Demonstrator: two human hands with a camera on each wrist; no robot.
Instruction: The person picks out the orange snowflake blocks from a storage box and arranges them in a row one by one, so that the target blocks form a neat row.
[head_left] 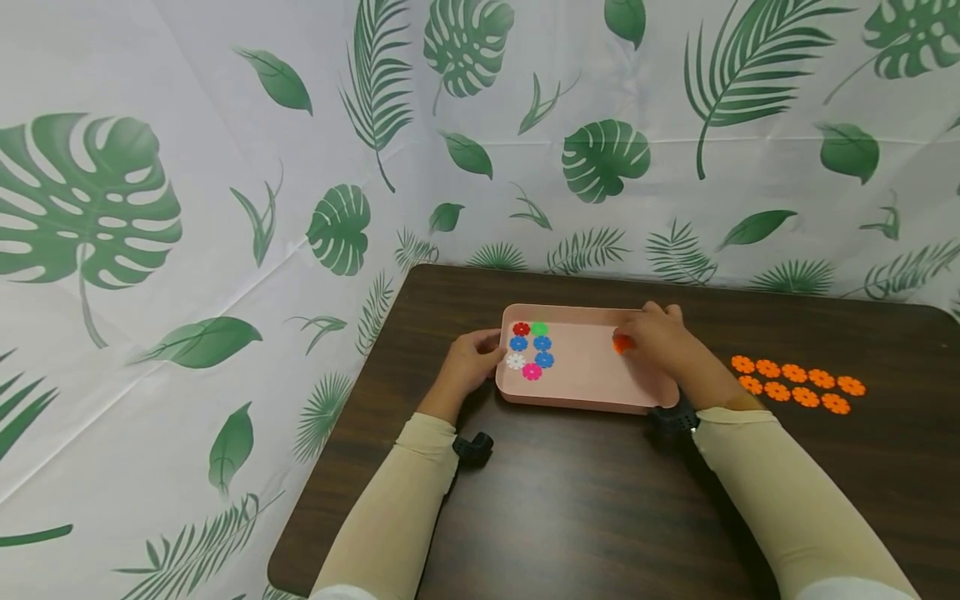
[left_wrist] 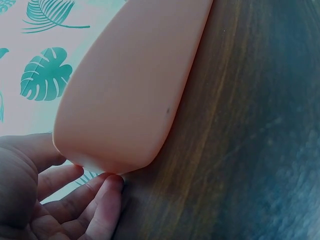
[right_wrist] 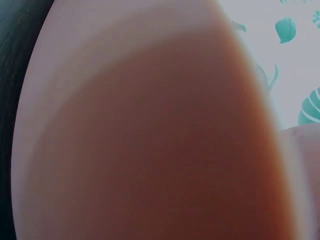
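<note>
A shallow pink tray (head_left: 577,385) lies on the dark table. My left hand (head_left: 472,362) holds its left end, fingers bent against the rim and outer wall; the left wrist view shows these fingers (left_wrist: 102,205) at the tray's end. Over the tray's right part, my right hand (head_left: 660,337) reaches down and pinches an orange flower-shaped disc (head_left: 622,343), partly covered by the fingers. Flower discs in red (head_left: 521,330), green (head_left: 539,329), blue (head_left: 543,360), white (head_left: 515,362) and pink (head_left: 532,372) sit grouped at the tray's left. The blurred tray wall (right_wrist: 150,140) fills most of the right wrist view.
Right of the tray, several orange flower discs (head_left: 806,397) lie in two rows on the wood-grain table (head_left: 585,500). A leaf-patterned white cloth (head_left: 525,167) hangs behind the table and along its left side.
</note>
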